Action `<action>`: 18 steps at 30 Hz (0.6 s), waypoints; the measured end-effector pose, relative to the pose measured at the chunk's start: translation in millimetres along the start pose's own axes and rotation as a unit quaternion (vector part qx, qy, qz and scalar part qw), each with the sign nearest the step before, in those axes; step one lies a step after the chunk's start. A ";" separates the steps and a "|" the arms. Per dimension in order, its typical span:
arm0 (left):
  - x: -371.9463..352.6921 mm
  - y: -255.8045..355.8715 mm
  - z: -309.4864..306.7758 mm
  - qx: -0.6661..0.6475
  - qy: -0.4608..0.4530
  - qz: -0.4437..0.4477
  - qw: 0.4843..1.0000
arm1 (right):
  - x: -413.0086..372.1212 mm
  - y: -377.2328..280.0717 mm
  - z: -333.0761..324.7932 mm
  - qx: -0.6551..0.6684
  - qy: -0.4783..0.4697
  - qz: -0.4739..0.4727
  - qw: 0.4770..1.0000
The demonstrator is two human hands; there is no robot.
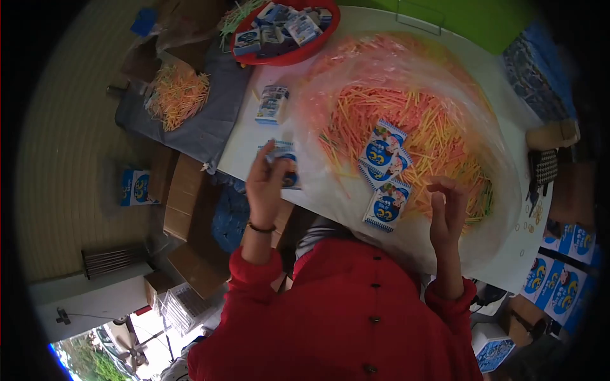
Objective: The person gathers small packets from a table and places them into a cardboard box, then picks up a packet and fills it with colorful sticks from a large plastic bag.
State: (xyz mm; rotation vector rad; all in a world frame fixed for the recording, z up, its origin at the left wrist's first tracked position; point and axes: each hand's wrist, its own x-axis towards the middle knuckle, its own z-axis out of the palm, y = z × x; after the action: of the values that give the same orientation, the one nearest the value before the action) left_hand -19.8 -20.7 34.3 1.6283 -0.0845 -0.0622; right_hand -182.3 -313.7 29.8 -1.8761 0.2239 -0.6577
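Note:
My left hand [262,187] is over the table's front edge, thumb and index finger apart. Just beside its fingers is a blue-and-white printed packet [290,166], partly covered by the hand; whether they touch is hard to tell. My right hand [447,213] hovers at the near right of a heap of thin pink and yellow sticks [419,120], fingers bent, a gap between thumb and forefinger. Nothing shows in it. The sticks lie in a large clear plastic bag [311,120]. Several blue-and-white sachets [387,203] overlap on the heap and the bag's near edge.
A small printed box [272,105] stands on the white table [238,149]. Behind it a red basin [286,60] holds several packs. At left, more sticks [179,95] lie on a grey surface [219,95]. Cardboard boxes [184,197] stand below; rubber bands [537,213] lie at right.

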 end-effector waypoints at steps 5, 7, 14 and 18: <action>34.7 -24.2 -17.1 0.356 0.078 0.235 0.901 | 0.6 13.3 -26.2 0.105 0.063 0.055 0.991; 29.3 -18.3 -5.0 0.393 0.099 0.337 0.850 | -1.8 16.3 -38.5 0.085 0.087 0.069 0.990; 17.6 -10.5 126.4 0.400 -0.057 0.356 0.842 | 9.4 6.8 -41.8 -0.062 0.039 0.064 0.995; 35.8 -34.2 147.0 0.404 -0.109 0.277 0.865 | 24.4 -4.6 -33.3 -0.141 -0.008 0.023 0.990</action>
State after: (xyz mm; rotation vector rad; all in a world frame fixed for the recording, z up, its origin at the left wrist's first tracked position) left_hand 2.9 -168.2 -8.1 2.3642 -0.8483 0.2688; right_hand -180.7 -349.4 50.9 -2.1391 0.3652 -0.6023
